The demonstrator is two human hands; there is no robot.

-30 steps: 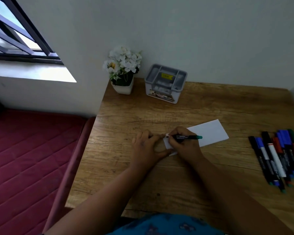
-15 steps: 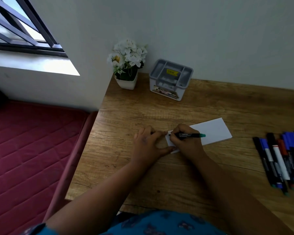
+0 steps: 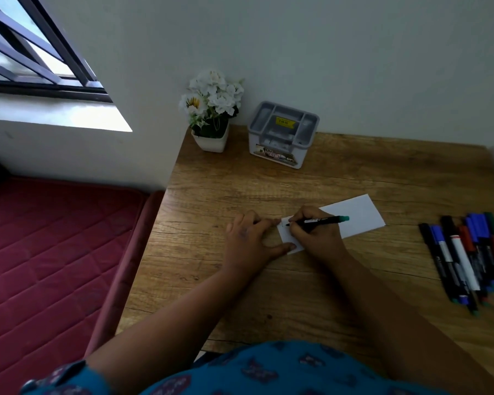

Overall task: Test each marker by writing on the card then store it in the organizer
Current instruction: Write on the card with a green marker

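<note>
A white card (image 3: 360, 216) lies on the wooden desk (image 3: 311, 280). My right hand (image 3: 317, 238) grips a black marker (image 3: 318, 220) with a green end, its tip touching the card's left part. My left hand (image 3: 248, 243) lies flat, fingers spread, pressing the card's left edge. A grey and white organizer (image 3: 283, 134) stands at the back of the desk, away from both hands. Several more markers (image 3: 468, 252) lie in a row at the right edge.
A white pot of white flowers (image 3: 211, 109) stands left of the organizer by the wall. A red mattress (image 3: 54, 252) lies beside the desk's left edge. A barred window (image 3: 26, 52) is at the upper left.
The view has tilted slightly. My hands stay in place on the card, the marker tip shifting a little on its left part.
</note>
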